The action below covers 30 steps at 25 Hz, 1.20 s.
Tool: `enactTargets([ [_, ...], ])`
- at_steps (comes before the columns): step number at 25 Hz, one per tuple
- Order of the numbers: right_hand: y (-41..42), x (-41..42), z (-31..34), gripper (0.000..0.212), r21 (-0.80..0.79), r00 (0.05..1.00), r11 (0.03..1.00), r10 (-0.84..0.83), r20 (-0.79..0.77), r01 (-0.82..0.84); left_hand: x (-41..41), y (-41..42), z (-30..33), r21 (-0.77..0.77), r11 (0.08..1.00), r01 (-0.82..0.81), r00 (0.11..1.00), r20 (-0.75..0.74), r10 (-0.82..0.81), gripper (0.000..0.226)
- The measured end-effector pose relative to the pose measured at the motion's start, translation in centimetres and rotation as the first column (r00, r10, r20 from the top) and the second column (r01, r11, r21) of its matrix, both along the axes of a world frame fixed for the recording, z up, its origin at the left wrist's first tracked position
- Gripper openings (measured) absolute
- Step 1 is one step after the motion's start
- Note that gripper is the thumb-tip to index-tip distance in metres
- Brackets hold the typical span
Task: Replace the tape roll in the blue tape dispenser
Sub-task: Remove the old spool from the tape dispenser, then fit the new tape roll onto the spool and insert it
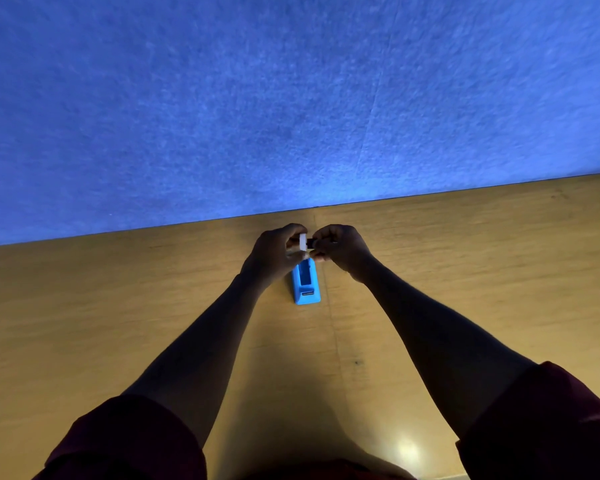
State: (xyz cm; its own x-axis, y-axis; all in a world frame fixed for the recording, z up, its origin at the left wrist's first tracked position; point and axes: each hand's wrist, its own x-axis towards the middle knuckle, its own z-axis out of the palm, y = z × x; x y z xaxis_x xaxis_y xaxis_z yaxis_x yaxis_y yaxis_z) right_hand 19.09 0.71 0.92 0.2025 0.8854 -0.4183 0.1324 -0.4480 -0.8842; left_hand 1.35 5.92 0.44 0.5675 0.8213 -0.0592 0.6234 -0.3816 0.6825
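Note:
The blue tape dispenser lies on the wooden table, its dark roll slot facing up with nothing in it. Just above its far end my left hand pinches a white tape roll, seen edge-on. My right hand holds a small dark piece, likely the spindle core, pressed against the roll's right side. Both hands meet over the dispenser and hide its far tip.
A blue felt partition wall rises along the table's far edge. A seam runs down the tabletop just right of the dispenser. Dark red rolled sleeves fill the lower corners.

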Motion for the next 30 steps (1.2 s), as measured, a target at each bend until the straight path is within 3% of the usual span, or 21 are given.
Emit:
enactTargets([
  [5, -0.2, 1.8, 0.2, 0.011, -0.027, 0.997, 0.999, -0.044, -0.062, 0.042, -2.0, 1.7, -0.9, 0.0, 0.998, -0.07, 0.995, -0.077, 0.07, 0.052],
  [9, -0.1, 1.5, -0.7, 0.016, -0.025, 0.998, 0.998, -0.06, 0.002, 0.06, -1.0, 2.6, -1.4, 0.074, 0.995, -0.071, 0.986, -0.148, 0.082, 0.053],
  [18, -0.5, 3.1, -2.3, 0.014, -0.006, 0.989, 0.993, -0.12, 0.087, 0.121, 1.5, 4.6, -3.5, 0.02, 0.996, -0.085, 0.946, -0.312, 0.087, 0.051],
  [30, -0.3, 3.5, -3.6, 0.011, -0.027, 0.985, 0.987, -0.155, 0.081, 0.158, 2.5, 5.3, -5.5, -0.004, 0.995, -0.096, 0.929, -0.36, 0.089, 0.053],
])
